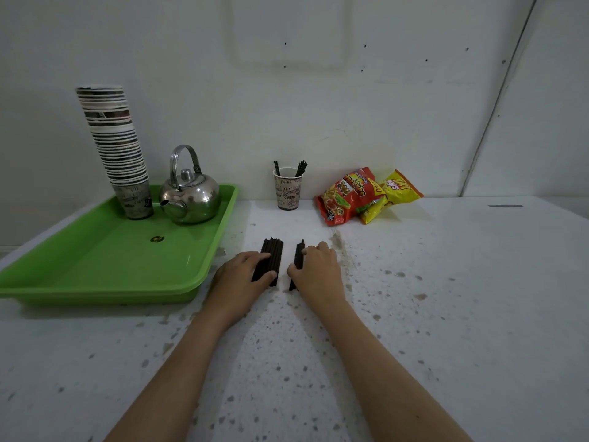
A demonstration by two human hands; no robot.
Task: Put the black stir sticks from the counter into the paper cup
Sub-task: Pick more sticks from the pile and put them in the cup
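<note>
My left hand [243,272] lies on the larger bundle of black plastic stir sticks [270,260] on the white speckled table [446,314], its fingers [255,257] curled over the bundle's left side and the thumb pressed against its near end. My right hand [318,269] holds the smaller bundle of black stir sticks [299,255] just beside it, pinched between curled fingers and thumb. Both bundles lie flat, pointing away from me, slightly apart from each other.

The printed paper cup [287,193] stands upright by the wall, well beyond my hands, with a few black sticks [300,169] leaning inside it. To its right lie a red snack bag [344,196] and a yellow snack bag [395,191], touching. To the left, a green plastic tray [111,266] carries a tall stack of paper cups [118,145] and a shiny steel kettle [189,196].
</note>
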